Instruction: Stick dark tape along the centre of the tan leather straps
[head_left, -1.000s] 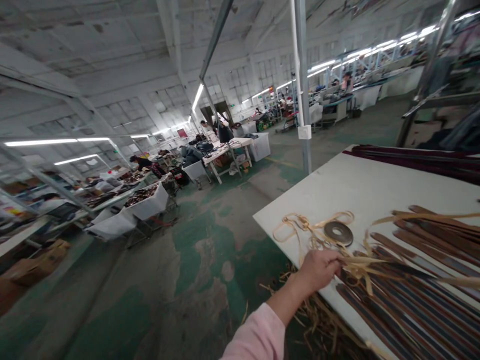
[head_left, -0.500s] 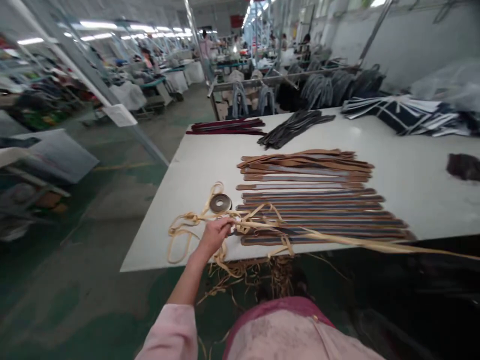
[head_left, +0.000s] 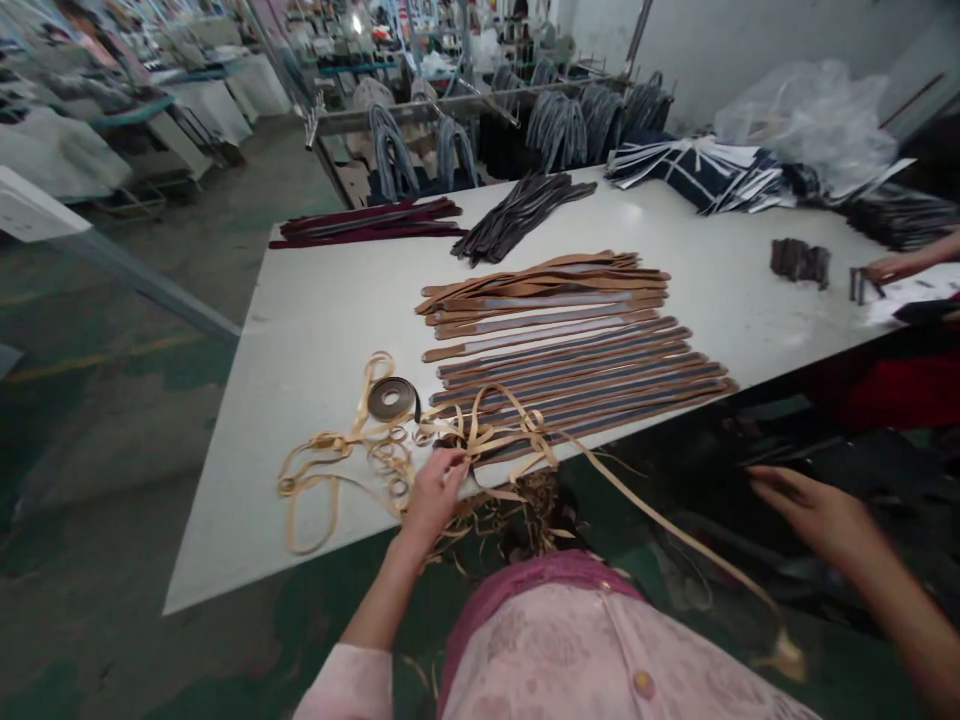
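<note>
My left hand (head_left: 439, 485) is at the table's front edge, fingers closed on tan tape (head_left: 480, 440) among loose loops. Part of what it grips is hidden. Further right, my right hand (head_left: 825, 515) is off the table, slightly blurred, fingers stretched out, with no clear object in them. One tan length runs over the edge and hangs below that hand, ending in a blurred clump (head_left: 784, 655). Beside my left hand lies a dark tape roll (head_left: 391, 398). Brown-edged strips (head_left: 577, 390) with dark middles lie in rows just beyond.
Brown strips (head_left: 547, 280), maroon strips (head_left: 367, 222) and dark grey strips (head_left: 517, 215) lie farther back on the white table (head_left: 225, 480). Navy-and-white pieces (head_left: 697, 175) are at the back right. Another person's hand (head_left: 896, 265) touches small dark pieces. A metal rail (head_left: 480, 100) stands behind.
The tan tape, stretched taut to the right before, is now slack and drooping. My right hand has come into view. The view has turned right, and another person's hand shows.
</note>
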